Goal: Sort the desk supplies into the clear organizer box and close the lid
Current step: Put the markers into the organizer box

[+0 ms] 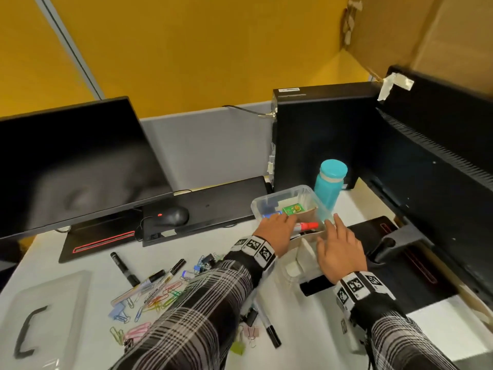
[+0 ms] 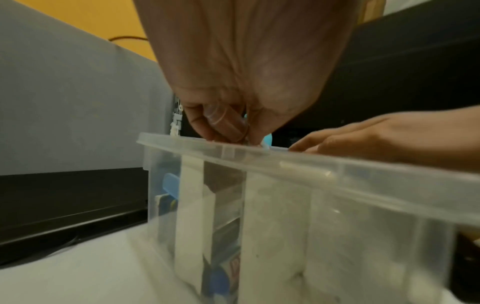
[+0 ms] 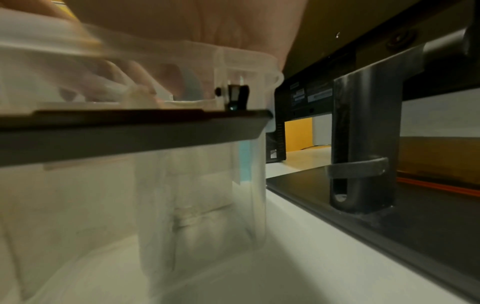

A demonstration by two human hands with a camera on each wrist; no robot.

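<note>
The clear organizer box (image 1: 306, 190) (image 2: 311, 170) (image 3: 202, 205) stands open on the white desk, with cardboard dividers inside. In it lie a red marker (image 1: 306, 226) and a green item (image 1: 293, 209). My left hand (image 1: 277, 225) (image 2: 228, 127) hovers over the box's left side, fingertips bunched and pinching something thin that I cannot identify. My right hand (image 1: 333, 233) (image 2: 363, 142) rests flat on the box's right rim, fingers straight. Loose pens, paper clips and binder clips (image 1: 160, 287) lie left of my arms. The clear lid (image 1: 45, 311) with a black handle lies at the front left.
A teal bottle (image 1: 330, 180) stands right behind the box, before a black computer tower (image 1: 320, 129). A dark monitor (image 1: 66, 161) is at left, another monitor (image 1: 440, 169) and its stand (image 3: 363, 144) close at right. A keyboard (image 1: 213, 204) and mouse (image 1: 170, 216) sit behind.
</note>
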